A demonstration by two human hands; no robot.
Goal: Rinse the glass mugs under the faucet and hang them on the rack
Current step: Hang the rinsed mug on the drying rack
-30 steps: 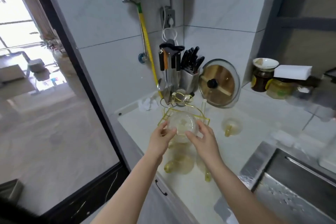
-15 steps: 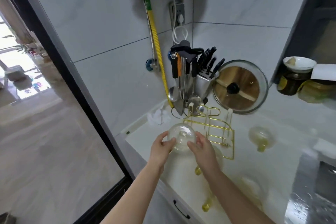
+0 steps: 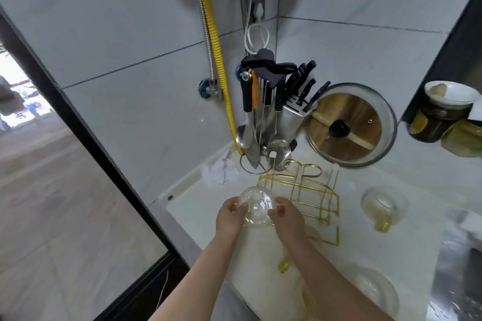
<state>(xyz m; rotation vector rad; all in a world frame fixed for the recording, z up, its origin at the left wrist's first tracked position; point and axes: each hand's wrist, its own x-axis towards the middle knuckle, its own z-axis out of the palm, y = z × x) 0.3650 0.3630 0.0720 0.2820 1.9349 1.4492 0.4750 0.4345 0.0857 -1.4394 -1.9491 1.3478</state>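
**Head view: glass mug held between both hands beside the gold rack**

Left hand (image 3: 229,219) and right hand (image 3: 288,217) each curl their fingers round a clear glass mug (image 3: 257,206), held above the white counter (image 3: 198,206) just left of the gold wire rack (image 3: 300,190). Another mug (image 3: 382,207) lies right of the rack.

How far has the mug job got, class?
Done: nothing hangs on the gold rack yet. In hand: the left hand and right hand hold one glass mug beside it. Left: a mug right of the rack and others nearer lie on the counter.
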